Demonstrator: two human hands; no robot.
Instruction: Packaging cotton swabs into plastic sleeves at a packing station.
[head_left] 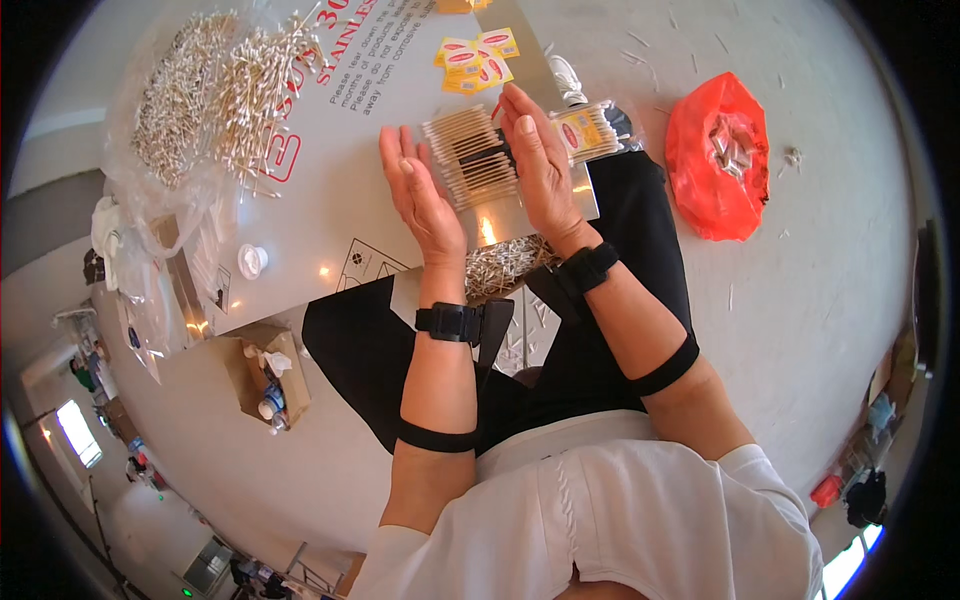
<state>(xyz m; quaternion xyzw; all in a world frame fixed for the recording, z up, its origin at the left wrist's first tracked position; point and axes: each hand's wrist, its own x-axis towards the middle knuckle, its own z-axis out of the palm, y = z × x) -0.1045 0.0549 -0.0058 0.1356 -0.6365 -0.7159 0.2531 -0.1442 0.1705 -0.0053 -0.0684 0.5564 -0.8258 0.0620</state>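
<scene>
Cotton swabs lie side by side in a flat layer on the metal tabletop, a dark strip crossing their middle. My left hand stands on edge at their left, fingers straight and palm turned inward. Along the right ends is my right hand, also flat with fingers stretched. Neither hand grasps anything; whether the palms touch the swab tips I cannot tell. Just right of my right hand sits a bundle of swabs with a yellow printed card on it. More yellow cards are spread beyond the layer.
Loose swabs heap beside a clear plastic bag at the far left. A small white cup stands near the table's left side. Below the near edge is a swab-filled container. On the floor are a red bag and cardboard box.
</scene>
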